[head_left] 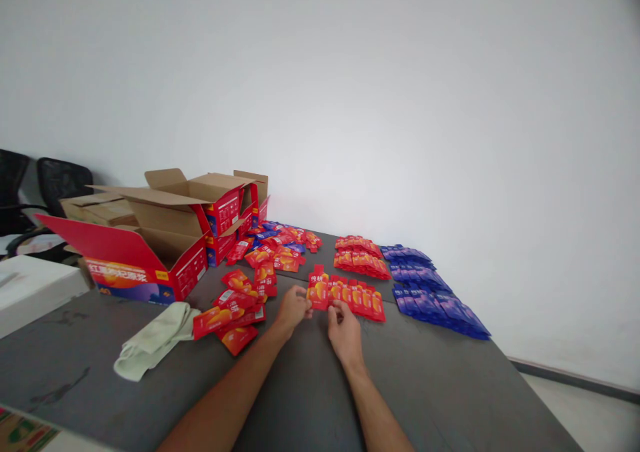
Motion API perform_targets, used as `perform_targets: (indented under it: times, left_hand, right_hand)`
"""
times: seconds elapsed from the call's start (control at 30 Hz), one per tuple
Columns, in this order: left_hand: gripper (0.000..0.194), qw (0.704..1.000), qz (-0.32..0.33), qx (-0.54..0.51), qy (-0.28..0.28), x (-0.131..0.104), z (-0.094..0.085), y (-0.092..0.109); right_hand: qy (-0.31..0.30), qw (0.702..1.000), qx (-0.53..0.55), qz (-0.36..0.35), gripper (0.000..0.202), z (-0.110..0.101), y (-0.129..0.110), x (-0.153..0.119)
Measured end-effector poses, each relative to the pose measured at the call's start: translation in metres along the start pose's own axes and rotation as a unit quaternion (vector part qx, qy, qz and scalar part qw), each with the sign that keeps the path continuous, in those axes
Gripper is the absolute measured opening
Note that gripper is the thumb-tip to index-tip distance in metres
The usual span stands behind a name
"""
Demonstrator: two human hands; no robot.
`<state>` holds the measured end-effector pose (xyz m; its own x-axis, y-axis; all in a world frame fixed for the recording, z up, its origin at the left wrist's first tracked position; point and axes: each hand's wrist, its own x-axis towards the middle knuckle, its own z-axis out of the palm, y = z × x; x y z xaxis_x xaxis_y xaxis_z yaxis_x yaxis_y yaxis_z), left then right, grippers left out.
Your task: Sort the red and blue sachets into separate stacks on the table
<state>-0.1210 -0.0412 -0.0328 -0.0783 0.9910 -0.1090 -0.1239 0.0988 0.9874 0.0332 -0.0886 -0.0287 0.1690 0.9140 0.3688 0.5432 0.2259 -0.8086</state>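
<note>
A red drink pouch [317,291] with an orange fruit print stands out at the left end of a row of overlapping red pouches [361,299]. My left hand [294,309] pinches its left edge. At its lower right corner my right hand [346,332] is closed, thumb and forefinger against the pouch beside the row. Exactly how far the right fingertips grip it is partly hidden. Left of my left hand lies a loose heap of red pouches [235,311], turned various ways.
Behind are more red rows [361,263]; blue pouch rows [435,309] lie right. A mixed pile [280,245] sits at the back. Open red cartons [187,275], a pale cloth [155,342] and a white box [43,289] occupy the left of the dark table [450,385].
</note>
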Motion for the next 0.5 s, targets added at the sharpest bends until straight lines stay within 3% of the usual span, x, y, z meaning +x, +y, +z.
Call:
perform_targets:
  times: [0.17,0.3,0.5]
  left_hand:
    - [0.047,0.988,0.0,0.151,0.014,0.028,0.009,0.005]
    - [0.046,0.97,0.005,0.242,-0.009,0.04,0.018,0.003]
    - [0.028,0.933,0.073,0.351,-0.028,0.037,0.024,0.002]
  right_hand:
    - [0.028,0.971,-0.223,-0.077,0.044,-0.006,0.015,0.007]
    - [-0.012,0.946,-0.32,-0.043,0.051,-0.002,0.022,0.003]
    - [-0.08,0.932,-0.355,0.003,0.05,0.002,0.021,-0.002]
